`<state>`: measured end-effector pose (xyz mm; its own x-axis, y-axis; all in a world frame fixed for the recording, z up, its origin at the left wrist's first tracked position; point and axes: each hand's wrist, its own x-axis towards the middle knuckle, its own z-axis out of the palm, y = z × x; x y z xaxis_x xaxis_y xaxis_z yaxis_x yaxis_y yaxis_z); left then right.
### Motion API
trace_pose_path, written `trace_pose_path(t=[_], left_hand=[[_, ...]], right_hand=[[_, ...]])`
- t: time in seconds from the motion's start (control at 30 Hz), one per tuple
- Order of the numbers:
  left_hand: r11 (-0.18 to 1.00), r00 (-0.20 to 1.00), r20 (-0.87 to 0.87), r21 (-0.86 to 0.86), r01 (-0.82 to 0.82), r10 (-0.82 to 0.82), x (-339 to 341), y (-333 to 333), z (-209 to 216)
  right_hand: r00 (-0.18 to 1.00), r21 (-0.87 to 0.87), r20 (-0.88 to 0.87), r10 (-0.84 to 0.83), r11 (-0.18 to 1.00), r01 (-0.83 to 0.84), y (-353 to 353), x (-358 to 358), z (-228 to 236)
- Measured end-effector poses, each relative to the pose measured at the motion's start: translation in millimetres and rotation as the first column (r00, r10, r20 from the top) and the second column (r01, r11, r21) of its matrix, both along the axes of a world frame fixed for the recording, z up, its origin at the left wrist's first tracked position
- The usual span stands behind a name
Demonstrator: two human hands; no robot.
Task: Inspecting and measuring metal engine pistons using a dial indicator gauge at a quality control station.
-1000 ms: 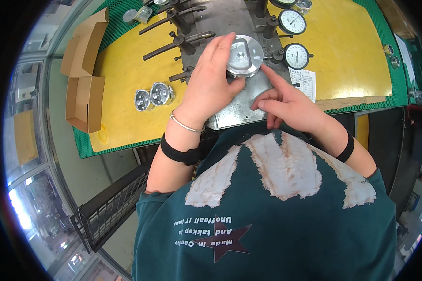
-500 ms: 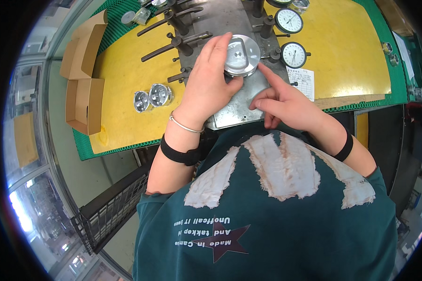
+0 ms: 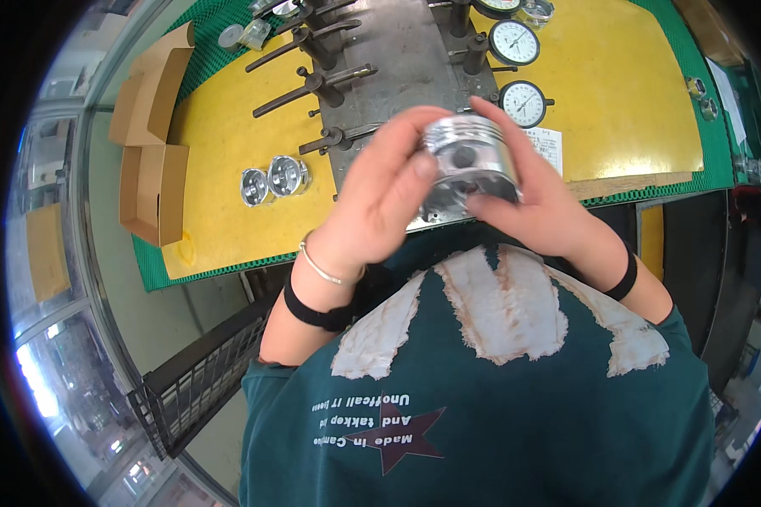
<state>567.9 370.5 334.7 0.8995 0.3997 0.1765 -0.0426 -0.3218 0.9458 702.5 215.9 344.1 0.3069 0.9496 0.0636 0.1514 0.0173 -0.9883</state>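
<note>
A shiny metal piston [image 3: 489,157] is held between both hands above the near end of a steel plate [image 3: 397,63]. It is tilted, so its ring grooves and the dark round pin hole in its side show. My left hand [image 3: 376,196] closes on its left side, thumb against the wall. On the other side my right hand [image 3: 539,196] grips it, fingers along the right edge and thumb at the skirt. The hands and the piston are slightly blurred. Just right of the plate is a dial gauge [image 3: 522,104] with a white face.
Two more pistons [image 3: 287,175] rest on the yellow sheet [image 3: 216,228] at left. Beyond them lies an open cardboard box [image 3: 152,194]. Dark posts with rods [image 3: 323,87] line the plate's left side. A second dial gauge [image 3: 514,42] and a paper sheet [image 3: 550,145] are at right.
The piston has come up off the plate towards me and turned from crown-up to side-on. My right hand, which was beside it, now grips it together with my left.
</note>
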Motion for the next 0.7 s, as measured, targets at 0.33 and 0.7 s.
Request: trace_pose_path(t=[0.33, 0.7], left_hand=[[0.555, 0.565, -0.029, 0.240, -0.797, 0.824, -121.0, 94.5, -34.5], [0.299, 0.616, -0.247, 0.954, 0.020, 0.748, -149.9, 82.0, -108.6]], right_hand=[[0.700, -0.161, -0.199, -0.686, 0.728, 0.667, -55.0, 166.3, -58.4], [0.672, -0.563, 0.310, -0.673, 0.440, 0.700, -88.8, 288.7, -164.7]])
